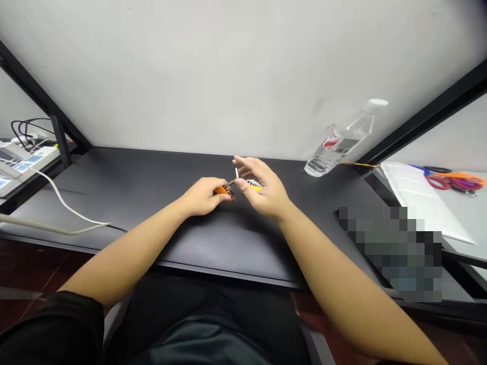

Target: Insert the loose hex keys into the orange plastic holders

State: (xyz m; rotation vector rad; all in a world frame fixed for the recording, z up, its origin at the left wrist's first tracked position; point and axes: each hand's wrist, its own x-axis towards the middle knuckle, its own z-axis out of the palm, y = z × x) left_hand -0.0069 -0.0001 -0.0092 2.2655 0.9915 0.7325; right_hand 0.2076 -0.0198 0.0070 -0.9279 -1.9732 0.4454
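Note:
Near the middle of the black table [125,172], my left hand [205,196] is closed round an orange holder [223,191] with several small dark metal keys at its right end. One L-shaped metal key [236,174] runs from that holder toward my right hand [262,186], and its bent tip points up. The thumb of my right hand touches this key, while its other fingers are raised and partly hidden. Behind my right hand, a yellow holder [256,187] with several silver keys lies on the table, partly covered by the palm.
A clear water bottle [338,142] stands at the back right. Farther right are a white padded envelope [422,197], colourful cords [452,181] and a pixelated dark area. White cables [61,195] and a power strip [28,167] lie at the left, with black frame bars on both sides.

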